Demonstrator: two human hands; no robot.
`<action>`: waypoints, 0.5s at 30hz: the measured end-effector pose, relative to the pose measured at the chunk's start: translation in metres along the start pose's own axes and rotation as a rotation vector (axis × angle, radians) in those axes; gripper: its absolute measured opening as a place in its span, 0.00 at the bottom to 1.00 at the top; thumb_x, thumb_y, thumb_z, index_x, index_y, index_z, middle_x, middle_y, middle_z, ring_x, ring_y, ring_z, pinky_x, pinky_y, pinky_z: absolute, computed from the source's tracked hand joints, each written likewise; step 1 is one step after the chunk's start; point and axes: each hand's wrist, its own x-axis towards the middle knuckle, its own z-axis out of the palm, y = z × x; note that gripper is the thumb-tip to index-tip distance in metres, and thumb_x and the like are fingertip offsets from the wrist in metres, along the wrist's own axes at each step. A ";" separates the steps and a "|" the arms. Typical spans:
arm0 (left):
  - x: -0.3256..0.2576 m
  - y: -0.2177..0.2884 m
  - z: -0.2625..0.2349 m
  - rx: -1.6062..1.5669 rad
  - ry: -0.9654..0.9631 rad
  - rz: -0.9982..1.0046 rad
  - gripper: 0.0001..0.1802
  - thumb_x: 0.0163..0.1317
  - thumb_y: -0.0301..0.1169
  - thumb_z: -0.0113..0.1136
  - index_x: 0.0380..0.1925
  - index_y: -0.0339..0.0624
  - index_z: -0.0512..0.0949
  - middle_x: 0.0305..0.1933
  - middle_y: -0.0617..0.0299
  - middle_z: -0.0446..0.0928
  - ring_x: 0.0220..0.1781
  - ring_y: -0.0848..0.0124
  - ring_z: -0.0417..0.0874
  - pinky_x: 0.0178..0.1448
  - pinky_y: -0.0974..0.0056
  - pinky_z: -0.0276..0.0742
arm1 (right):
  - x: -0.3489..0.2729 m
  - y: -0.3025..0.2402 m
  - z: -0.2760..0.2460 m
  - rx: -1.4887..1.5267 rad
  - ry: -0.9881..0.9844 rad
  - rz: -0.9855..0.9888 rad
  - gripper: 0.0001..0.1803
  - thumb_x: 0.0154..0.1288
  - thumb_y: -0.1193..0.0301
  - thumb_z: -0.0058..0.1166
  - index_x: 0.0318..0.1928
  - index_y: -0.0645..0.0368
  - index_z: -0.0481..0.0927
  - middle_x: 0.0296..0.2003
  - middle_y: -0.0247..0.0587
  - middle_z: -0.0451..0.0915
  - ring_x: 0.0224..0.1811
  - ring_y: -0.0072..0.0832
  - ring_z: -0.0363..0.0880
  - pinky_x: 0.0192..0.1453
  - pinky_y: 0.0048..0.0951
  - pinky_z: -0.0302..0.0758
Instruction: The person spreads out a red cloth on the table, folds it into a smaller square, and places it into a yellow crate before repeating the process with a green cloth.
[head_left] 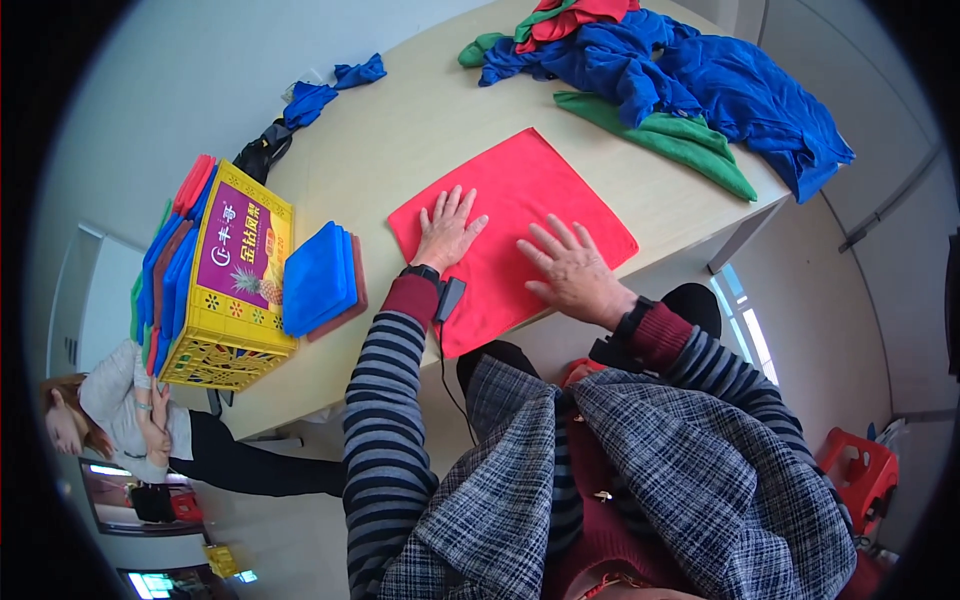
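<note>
Head view: red cloth (545,195) lies spread on the table (345,175); left hand (452,235) rests flat on it, uncurled, seemingly to steady it; right hand (578,275) splayed over it, contact unclear.

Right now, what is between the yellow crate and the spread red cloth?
In the head view, stacked cloths, blue on top, lie between the crate and red cloth.

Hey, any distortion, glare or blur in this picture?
Head view: fisheye bows the edges of the pale wood-toned table; head view: a bright white patch glares at right; head view: the bare left hand and bare right hand over the red fabric square look reasonably sharp.
</note>
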 end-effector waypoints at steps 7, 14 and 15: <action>0.010 -0.021 0.003 0.039 0.023 -0.042 0.39 0.76 0.61 0.39 0.80 0.58 0.52 0.85 0.57 0.46 0.86 0.54 0.42 0.81 0.31 0.37 | 0.010 -0.023 0.025 0.089 -0.090 -0.227 0.37 0.76 0.40 0.39 0.76 0.45 0.65 0.77 0.45 0.58 0.81 0.50 0.49 0.82 0.59 0.45; 0.028 -0.080 0.000 -0.046 0.093 -0.138 0.40 0.75 0.63 0.39 0.79 0.58 0.55 0.85 0.59 0.47 0.86 0.53 0.42 0.80 0.30 0.35 | 0.015 -0.020 0.017 0.091 -0.075 -0.217 0.38 0.75 0.38 0.36 0.76 0.44 0.65 0.78 0.44 0.58 0.81 0.50 0.49 0.83 0.59 0.43; 0.032 -0.083 -0.002 -0.037 0.111 -0.135 0.40 0.75 0.63 0.39 0.79 0.58 0.55 0.85 0.59 0.47 0.86 0.53 0.42 0.80 0.30 0.35 | 0.015 -0.020 0.017 0.083 -0.056 -0.222 0.38 0.75 0.38 0.36 0.76 0.44 0.65 0.78 0.44 0.58 0.81 0.50 0.49 0.83 0.59 0.43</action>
